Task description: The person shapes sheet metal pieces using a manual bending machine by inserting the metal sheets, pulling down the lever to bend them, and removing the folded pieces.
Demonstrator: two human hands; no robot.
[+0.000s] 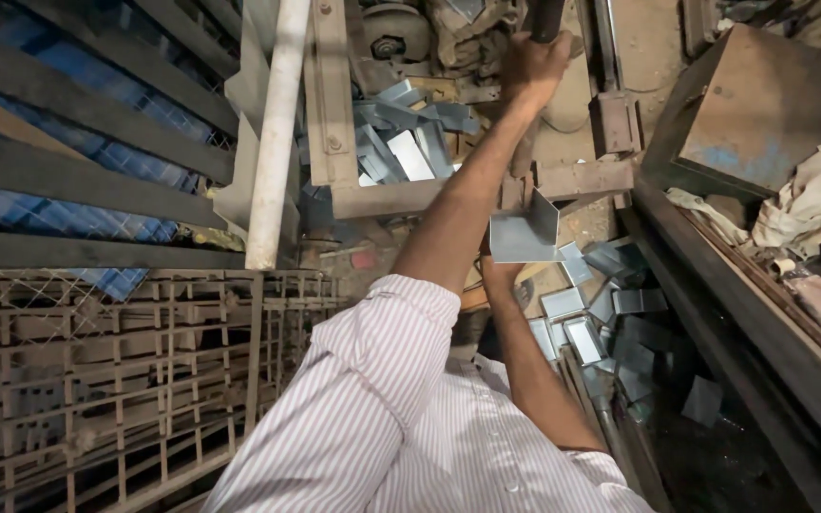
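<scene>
Left hand point(534, 66) gripping dark lever point(547, 17) at top of frame, my arm stretched up. Right hand point(498, 275) mostly hidden behind left arm, pinching bent metal piece point(525, 233) by lower edge, at rusty press frame point(486, 195). Pile of similar blanks point(610, 323) just right of it; more blanks point(410, 142) behind frame. White pipe point(276, 133) left.

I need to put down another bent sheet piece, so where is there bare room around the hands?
Little room. The left hand grips a dark handle; the right hand holds a bent metal sheet. The floor pile of sheet pieces is crowded, as is the machine bed pile. The barest patch is the sandy surface between machine and rusty metal box.
</scene>
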